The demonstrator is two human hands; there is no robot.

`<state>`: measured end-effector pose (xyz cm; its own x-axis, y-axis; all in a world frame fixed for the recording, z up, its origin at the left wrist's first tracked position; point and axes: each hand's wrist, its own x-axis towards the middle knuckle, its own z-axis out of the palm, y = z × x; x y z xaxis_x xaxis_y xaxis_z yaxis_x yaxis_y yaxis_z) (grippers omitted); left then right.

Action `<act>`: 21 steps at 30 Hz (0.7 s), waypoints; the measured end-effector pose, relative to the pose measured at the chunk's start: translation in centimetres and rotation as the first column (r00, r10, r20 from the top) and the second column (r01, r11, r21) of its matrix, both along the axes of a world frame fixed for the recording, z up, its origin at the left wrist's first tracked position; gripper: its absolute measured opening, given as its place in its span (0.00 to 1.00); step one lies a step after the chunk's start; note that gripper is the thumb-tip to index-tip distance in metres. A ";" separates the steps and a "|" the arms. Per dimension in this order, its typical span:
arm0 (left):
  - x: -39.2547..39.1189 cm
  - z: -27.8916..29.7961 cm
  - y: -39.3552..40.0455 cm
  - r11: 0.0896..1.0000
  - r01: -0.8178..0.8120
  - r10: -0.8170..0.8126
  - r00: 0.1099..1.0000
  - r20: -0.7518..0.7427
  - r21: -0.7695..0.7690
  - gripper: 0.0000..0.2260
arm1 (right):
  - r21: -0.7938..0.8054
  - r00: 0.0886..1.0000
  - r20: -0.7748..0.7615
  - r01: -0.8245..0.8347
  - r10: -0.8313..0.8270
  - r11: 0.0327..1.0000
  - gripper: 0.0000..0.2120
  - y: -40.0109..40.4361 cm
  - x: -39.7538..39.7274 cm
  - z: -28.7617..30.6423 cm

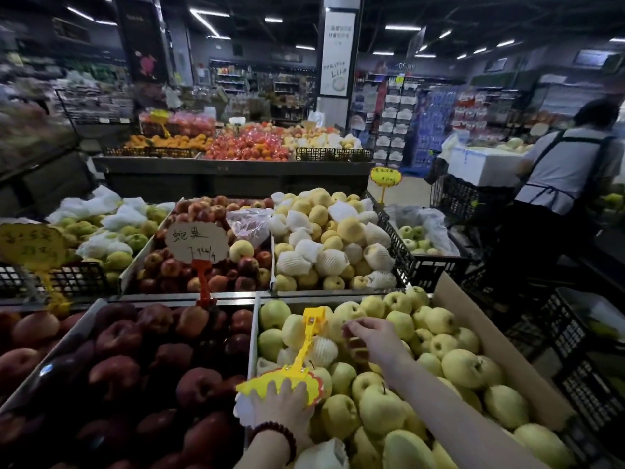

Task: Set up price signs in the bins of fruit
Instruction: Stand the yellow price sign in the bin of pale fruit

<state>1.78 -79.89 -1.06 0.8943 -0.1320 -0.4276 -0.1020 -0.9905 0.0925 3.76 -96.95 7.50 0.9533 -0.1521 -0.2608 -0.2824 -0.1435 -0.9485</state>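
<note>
My left hand grips a yellow price sign by its scalloped card, low over the bin of pale green apples. The sign's yellow clip stem points up and away, its clamp end near the bin's back left. My right hand reaches in over the green apples, fingers curled down among the fruit just right of the stem; whether it holds anything I cannot tell. A white sign on a red clip stands at the red apple bin behind.
Dark red apples fill the bin to the left. A yellow sign stands at far left, another behind the yellow pears. A cardboard flap borders the green apples. A person in an apron works at right beside black crates.
</note>
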 end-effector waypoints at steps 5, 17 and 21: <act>-0.4 0.8 -0.7 1.000 0.012 -0.012 1.000 0.002 -0.017 0.17 | -0.002 0.999 0.031 -0.011 0.012 1.000 0.10 -1.4 0.4 1.1; 6.1 17.7 -1.1 0.929 0.355 -0.120 0.553 0.824 -0.103 0.17 | -0.618 0.932 0.020 -0.273 0.362 0.737 0.38 -5.4 1.8 1.1; 5.9 22.0 -2.6 0.854 0.504 -0.137 0.458 0.878 -0.129 0.12 | -0.611 0.868 -0.087 -0.434 0.489 0.663 0.42 -5.7 1.2 0.9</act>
